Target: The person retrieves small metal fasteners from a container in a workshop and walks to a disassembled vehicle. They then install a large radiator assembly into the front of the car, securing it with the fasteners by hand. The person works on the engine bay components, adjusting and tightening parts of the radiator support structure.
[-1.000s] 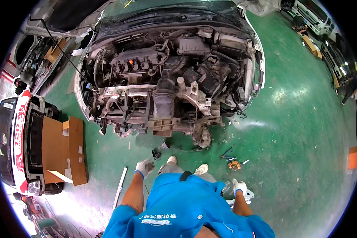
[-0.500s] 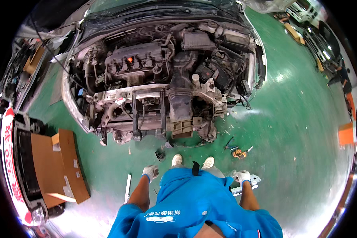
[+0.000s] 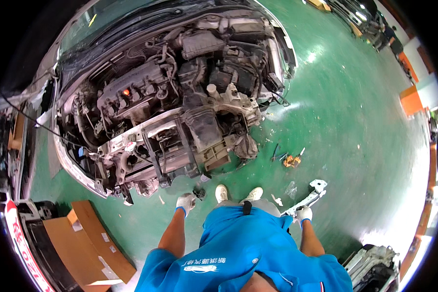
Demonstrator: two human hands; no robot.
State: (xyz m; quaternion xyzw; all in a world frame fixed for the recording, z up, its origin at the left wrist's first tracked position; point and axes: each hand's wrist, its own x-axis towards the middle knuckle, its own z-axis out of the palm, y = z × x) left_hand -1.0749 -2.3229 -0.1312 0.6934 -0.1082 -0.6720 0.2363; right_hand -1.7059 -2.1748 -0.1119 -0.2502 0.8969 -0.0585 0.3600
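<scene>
My left hand (image 3: 186, 202), in a white glove with a blue cuff, hangs beside my leg with its fingers loosely apart and nothing visible in it. Close by it on the floor lies a small black part (image 3: 199, 193). On the other side, my right hand (image 3: 304, 213), gloved alike, hangs over one end of a long silver metal bracket (image 3: 308, 198). The bracket seems to lie on the floor; whether the hand touches it, and how its fingers are set, is too small to make out. Both hands are in front of the car's stripped front end (image 3: 165, 151).
The exposed engine (image 3: 131, 87) fills the upper left. Pliers (image 3: 276, 153) and an orange tool (image 3: 291, 161) lie on the green floor, near clear plastic (image 3: 291, 189). An opened cardboard box (image 3: 82, 243) stands lower left, metal parts (image 3: 372, 267) lower right.
My view has turned right and moved, so the car has swung left and tilted. More of the bracket shows beside my right hand, and metal parts have come into view at lower right.
</scene>
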